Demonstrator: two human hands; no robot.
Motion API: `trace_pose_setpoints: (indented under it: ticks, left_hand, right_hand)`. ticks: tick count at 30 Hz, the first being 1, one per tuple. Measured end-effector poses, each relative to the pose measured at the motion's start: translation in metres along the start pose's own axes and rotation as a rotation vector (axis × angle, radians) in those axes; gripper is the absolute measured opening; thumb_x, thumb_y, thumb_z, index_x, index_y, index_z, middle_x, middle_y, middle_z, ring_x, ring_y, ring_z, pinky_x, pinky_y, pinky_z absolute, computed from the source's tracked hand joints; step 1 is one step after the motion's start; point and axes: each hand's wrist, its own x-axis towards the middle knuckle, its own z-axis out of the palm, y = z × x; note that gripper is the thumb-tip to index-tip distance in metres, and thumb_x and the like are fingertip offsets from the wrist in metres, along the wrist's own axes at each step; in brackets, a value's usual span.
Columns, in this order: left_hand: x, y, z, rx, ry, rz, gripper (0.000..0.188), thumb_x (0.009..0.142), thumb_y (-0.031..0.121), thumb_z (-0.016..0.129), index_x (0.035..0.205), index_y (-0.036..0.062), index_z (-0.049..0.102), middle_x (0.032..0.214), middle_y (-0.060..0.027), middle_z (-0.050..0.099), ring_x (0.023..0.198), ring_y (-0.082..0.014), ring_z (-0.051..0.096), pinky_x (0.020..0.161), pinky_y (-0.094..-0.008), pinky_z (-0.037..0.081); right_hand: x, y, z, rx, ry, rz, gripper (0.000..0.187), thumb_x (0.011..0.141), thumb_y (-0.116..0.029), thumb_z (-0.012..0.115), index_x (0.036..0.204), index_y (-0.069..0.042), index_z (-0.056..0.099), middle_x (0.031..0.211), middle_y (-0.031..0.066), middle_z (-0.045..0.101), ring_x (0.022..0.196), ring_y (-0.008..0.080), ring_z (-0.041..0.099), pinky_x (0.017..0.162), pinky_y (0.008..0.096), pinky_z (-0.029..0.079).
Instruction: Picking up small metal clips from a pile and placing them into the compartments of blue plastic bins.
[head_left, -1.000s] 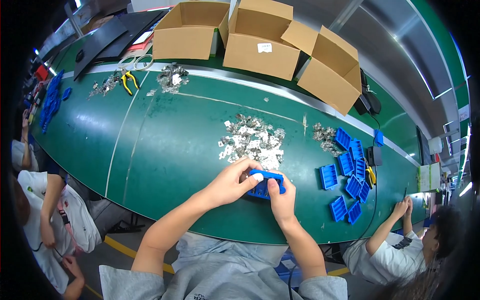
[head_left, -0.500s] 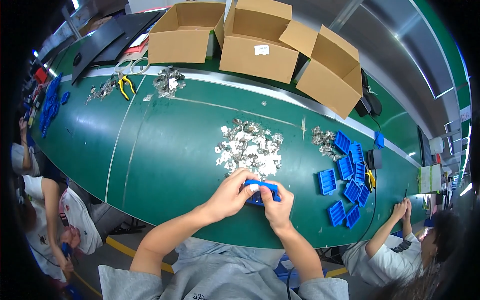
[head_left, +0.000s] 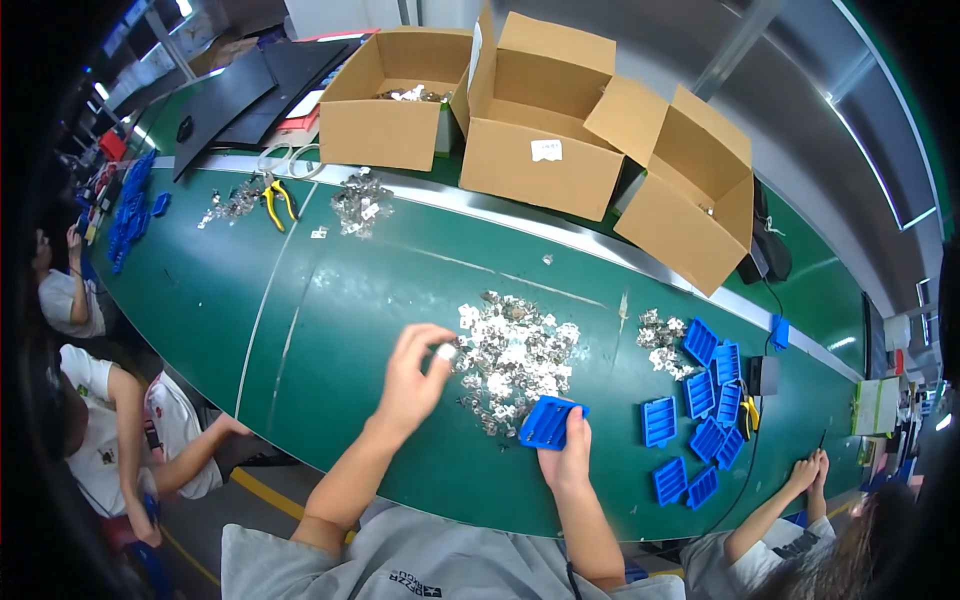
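My right hand grips a blue plastic compartment case, its thumb over the right edge. The case is tilted, with its slotted side showing. My left hand is off the case, at the left edge of a heap of small shiny metal pieces. Its fingers are apart, with a white covering on the thumb tip, and I see nothing held in it. The heap lies just beyond both hands, and the case overlaps its near right edge.
Several similar blue cases lie at the right, by yellow-handled pliers and a small metal pile. Other pliers and a metal pile lie far left. Cardboard boxes line the back. Co-workers sit on both sides.
My left hand has let go of the blue case and moved left toward the heap's edge. My right hand keeps the case, now turned with its compartments in view. The whole view has shifted somewhat.
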Motion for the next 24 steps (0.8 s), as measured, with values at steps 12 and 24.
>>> trace_pose_setpoints:
  ticks: [12, 24]
  left_hand:
    - [0.004, -0.017, 0.007, 0.393, 0.016, -0.032, 0.011, 0.081, 0.014, 0.068, 0.091, 0.0117, 0.069, 0.101, -0.0029, 0.06, 0.104, -0.0242, 0.049, 0.091, -0.038, 0.034]
    - [0.029, -0.021, 0.006, 0.117, 0.004, -0.105, 0.014, 0.085, 0.007, 0.061, 0.098, 0.006, 0.066, 0.095, -0.0091, 0.064, 0.09, -0.0265, 0.057, 0.084, -0.0363, 0.043]
  right_hand:
    - [0.009, -0.021, -0.015, 0.2, -0.059, 0.097, 0.034, 0.097, -0.038, 0.052, 0.108, -0.006, 0.054, 0.101, 0.009, 0.062, 0.089, 0.0234, 0.062, 0.076, 0.0438, 0.051]
    - [0.005, -0.027, -0.008, 0.133, 0.001, 0.082, 0.043, 0.096, -0.045, 0.047, 0.106, -0.005, 0.057, 0.089, 0.0108, 0.063, 0.08, 0.0235, 0.06, 0.067, 0.0382, 0.048]
